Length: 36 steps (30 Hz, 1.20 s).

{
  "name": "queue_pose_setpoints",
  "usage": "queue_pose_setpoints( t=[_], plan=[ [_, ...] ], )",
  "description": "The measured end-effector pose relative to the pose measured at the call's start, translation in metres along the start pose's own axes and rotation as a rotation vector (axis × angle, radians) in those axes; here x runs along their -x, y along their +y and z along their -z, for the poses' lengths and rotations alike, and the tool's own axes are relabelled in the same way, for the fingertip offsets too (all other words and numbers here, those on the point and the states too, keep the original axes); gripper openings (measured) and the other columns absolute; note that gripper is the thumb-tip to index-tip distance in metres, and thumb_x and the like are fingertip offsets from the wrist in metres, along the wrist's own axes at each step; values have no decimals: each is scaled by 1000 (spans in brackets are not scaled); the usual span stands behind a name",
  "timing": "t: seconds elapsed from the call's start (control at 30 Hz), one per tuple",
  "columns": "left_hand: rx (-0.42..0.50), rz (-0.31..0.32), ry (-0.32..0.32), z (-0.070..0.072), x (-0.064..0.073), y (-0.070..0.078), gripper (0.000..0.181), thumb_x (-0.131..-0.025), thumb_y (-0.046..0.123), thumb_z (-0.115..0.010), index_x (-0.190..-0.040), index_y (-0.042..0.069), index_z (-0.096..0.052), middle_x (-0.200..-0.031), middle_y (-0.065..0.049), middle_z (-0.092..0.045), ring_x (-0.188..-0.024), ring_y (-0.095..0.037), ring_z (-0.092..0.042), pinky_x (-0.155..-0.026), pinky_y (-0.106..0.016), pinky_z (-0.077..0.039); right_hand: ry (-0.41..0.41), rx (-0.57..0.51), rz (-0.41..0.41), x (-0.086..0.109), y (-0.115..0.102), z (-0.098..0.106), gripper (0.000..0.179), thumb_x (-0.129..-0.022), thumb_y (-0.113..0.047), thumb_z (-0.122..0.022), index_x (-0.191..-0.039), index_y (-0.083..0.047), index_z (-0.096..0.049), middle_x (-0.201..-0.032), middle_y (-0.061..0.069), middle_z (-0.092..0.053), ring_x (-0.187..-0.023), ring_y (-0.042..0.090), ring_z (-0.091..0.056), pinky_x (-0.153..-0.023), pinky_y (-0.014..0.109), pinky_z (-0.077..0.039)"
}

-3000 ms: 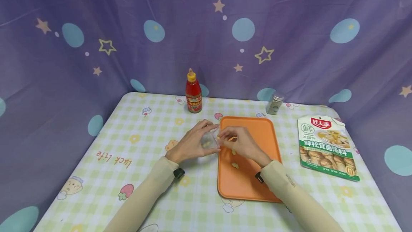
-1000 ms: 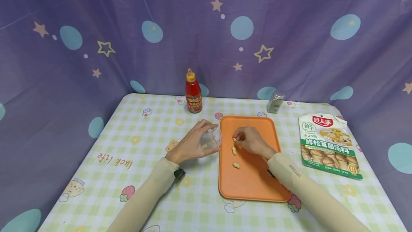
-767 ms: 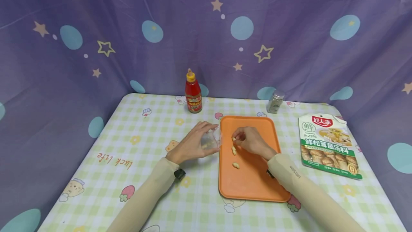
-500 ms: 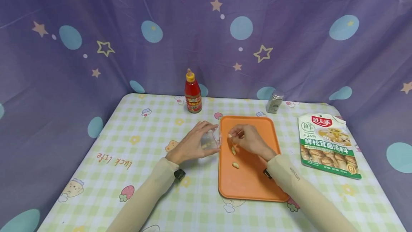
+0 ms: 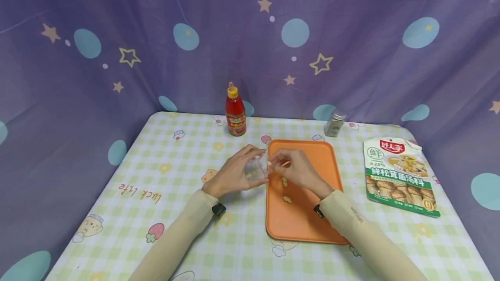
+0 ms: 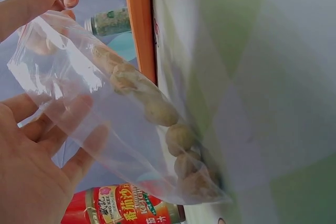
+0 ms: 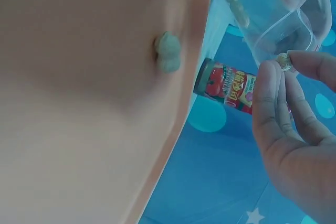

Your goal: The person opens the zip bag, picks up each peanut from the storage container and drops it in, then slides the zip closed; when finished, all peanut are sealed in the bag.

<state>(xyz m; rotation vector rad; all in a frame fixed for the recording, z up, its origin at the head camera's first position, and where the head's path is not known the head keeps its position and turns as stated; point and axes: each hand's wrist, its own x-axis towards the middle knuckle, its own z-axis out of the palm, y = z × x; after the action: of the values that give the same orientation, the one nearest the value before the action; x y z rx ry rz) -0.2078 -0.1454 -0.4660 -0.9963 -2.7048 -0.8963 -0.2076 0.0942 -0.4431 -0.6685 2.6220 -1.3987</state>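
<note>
My left hand (image 5: 233, 171) holds a clear zip bag (image 6: 121, 135) by its upper part, its mouth spread toward the right. Several peanuts in their shells (image 6: 161, 112) lie along the bag's lower side in the left wrist view. Thumb and fingertips of my right hand (image 5: 294, 168) pinch a single peanut (image 7: 284, 62) right at the bag's mouth. Below that hand is an orange tray (image 5: 304, 224), where two more peanuts lie, one nearer the front (image 5: 287, 199) and one farther back (image 5: 284, 181).
A red sauce bottle with a yellow cap (image 5: 236, 116) stands behind the bag. At the back right is a small spice jar (image 5: 335, 124). A green-and-white food pouch (image 5: 398, 177) lies right of the tray on the checked tablecloth (image 5: 175, 211).
From the bag's mouth the right hand went over the tray, picked up a peanut there, and came back left to the bag with it. The left hand and bag have hardly moved.
</note>
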Motion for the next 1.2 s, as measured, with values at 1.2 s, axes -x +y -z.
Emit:
queue_pose_setpoints(
  t=[1.2],
  plan=[
    [-10,36,-21,2,0,-1,83,-83,55,-83,-151,16,-55,-138,6,-56,-119,-13,-57,-104,-40,-54,-55,15,20,9,4,3,16,-99,-15,-71,-113,-9,-78,-108,2,-79,-95,17,-73,-88,36,-62]
  ],
)
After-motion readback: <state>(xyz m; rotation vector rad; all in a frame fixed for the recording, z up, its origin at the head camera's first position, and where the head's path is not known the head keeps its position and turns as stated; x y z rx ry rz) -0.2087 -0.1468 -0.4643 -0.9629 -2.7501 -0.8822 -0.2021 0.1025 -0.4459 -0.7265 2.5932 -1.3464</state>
